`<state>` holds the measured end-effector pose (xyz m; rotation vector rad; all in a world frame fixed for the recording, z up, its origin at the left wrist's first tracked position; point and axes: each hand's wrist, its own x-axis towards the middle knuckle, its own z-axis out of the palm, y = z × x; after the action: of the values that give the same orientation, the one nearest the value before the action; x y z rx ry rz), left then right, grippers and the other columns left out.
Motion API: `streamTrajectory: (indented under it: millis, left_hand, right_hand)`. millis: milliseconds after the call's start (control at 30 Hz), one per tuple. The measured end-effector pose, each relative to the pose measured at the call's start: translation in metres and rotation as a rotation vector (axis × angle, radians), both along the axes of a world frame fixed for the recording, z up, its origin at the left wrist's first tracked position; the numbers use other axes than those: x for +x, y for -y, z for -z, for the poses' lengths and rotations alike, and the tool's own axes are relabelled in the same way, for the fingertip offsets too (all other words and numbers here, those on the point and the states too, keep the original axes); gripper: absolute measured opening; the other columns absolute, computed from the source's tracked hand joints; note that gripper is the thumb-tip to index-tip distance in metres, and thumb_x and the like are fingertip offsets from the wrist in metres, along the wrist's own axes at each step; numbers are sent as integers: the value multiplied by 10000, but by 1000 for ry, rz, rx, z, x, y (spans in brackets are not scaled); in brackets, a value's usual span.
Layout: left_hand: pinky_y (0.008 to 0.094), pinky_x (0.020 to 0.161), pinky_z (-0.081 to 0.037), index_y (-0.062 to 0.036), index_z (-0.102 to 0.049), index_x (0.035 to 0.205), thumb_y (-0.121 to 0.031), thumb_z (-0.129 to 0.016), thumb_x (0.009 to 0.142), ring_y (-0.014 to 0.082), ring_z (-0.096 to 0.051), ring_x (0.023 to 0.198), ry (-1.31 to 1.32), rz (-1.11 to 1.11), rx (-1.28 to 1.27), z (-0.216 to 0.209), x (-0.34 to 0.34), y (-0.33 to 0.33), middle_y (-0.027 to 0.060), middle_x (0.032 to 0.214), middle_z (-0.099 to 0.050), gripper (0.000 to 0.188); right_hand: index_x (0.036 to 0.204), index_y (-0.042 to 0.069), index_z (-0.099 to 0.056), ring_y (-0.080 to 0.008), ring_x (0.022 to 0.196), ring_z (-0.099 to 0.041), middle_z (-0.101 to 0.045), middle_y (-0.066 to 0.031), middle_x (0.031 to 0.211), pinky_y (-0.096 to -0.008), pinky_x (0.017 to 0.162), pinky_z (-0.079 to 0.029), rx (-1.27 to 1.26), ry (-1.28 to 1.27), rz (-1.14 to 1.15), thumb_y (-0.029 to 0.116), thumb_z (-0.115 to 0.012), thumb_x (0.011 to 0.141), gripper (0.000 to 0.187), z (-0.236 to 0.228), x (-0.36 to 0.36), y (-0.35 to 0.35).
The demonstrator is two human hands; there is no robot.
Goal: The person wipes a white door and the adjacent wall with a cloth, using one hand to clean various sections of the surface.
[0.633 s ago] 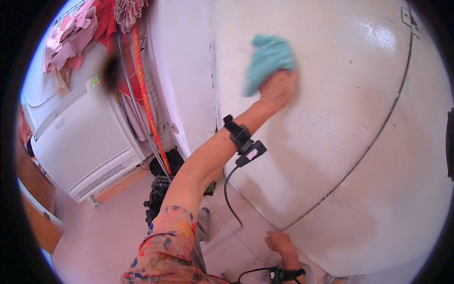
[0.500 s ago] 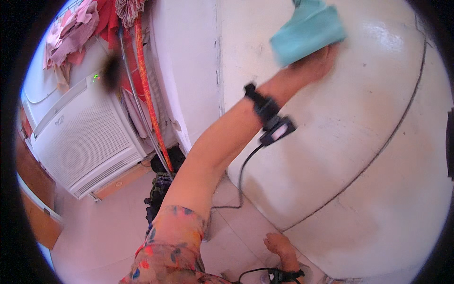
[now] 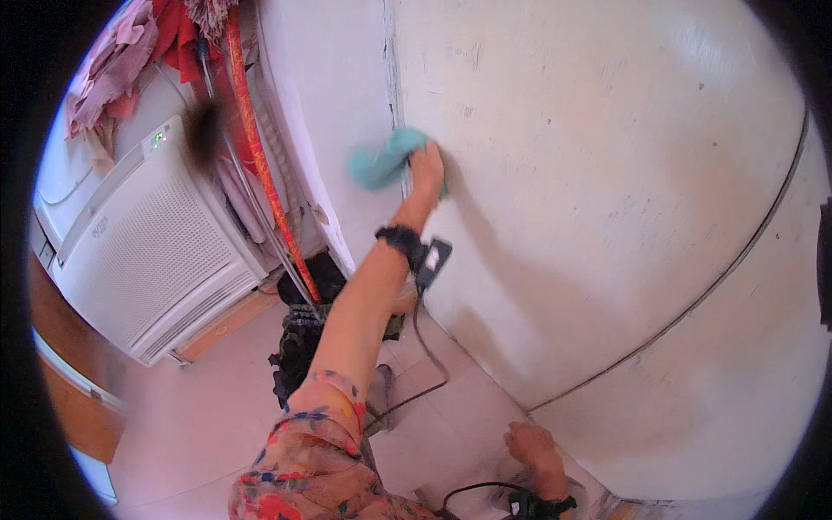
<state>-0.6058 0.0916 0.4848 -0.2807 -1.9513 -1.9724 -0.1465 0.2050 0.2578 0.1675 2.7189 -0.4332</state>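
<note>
A teal cloth (image 3: pixel 381 165) is gripped in my left hand (image 3: pixel 425 178). The cloth lies along the vertical seam between the narrow white wall strip and the wide off-white panel (image 3: pixel 563 217), its left part blurred by motion. My left arm reaches up and forward, with a floral sleeve and a black wrist strap carrying a small box (image 3: pixel 433 263). Low on the right, my right hand (image 3: pixel 533 446) hangs beside the panel's lower part, apart from it. Its fingers are loosely curled in, and nothing shows in them. A black strap circles that wrist too.
On the left stands a white perforated cooling unit (image 3: pixel 156 247). Beside it lean an orange pole (image 3: pixel 251 130) and a metal pole, near hanging pink and red cloths (image 3: pixel 117 61). Dark fabric (image 3: pixel 299 338) lies on the tiled floor (image 3: pixel 208 425). A dark cable (image 3: pixel 425 347) trails from my left wrist.
My left hand has swept the teal cloth down and to the left, from high on the panel to the seam. My right hand has stayed low, much as before.
</note>
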Motion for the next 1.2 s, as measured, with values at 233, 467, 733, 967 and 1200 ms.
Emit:
streamTrajectory:
  millis: [233,467,733,967,1200]
  left_hand:
    - [451,937,-324,21,-540,1039,-304,-479,822,402,-459,1016,-635,-151,-609,-64,106,-62,230,1102,-525,396]
    - [622,973,-225,-42,-564,1010,-174,-596,606,300,-383,1214,-1329,7,-540,-31,243,-93,160,1287,-437,427]
    - [510,998,-262,-78,-376,1288,-331,-439,824,280,-348,1240,-773,-74,-330,-18,104,-83,129,1363,-354,532]
    - [344,576,-440,-96,-484,959,-412,-427,883,196,-499,668,37,294,263,-5,-47,-2,44,755,-487,330]
    - [400,719,-441,-28,-428,1133,-356,-395,880,195,-513,867,342,220,390,58,14,10,83,987,-522,416]
  right_hand:
    - [890,42,-566,-368,862,-585,-616,-184,916,-480,726,-462,0,7,-28,284,-482,844,260,0,-10,3]
    - [897,43,-587,-353,814,-609,-622,-172,876,-467,719,-482,-40,-68,-54,285,-473,845,273,0,-17,9]
    - [887,43,-578,-349,845,-599,-620,-173,885,-472,730,-470,2,9,-51,290,-491,842,265,-7,-14,11]
    - [894,42,-590,-344,849,-602,-621,-177,884,-467,721,-474,47,-52,12,270,-514,824,250,0,6,-7]
    - [882,36,-586,-340,804,-606,-619,-168,860,-452,691,-483,-13,-54,23,240,-490,838,230,-3,10,-4]
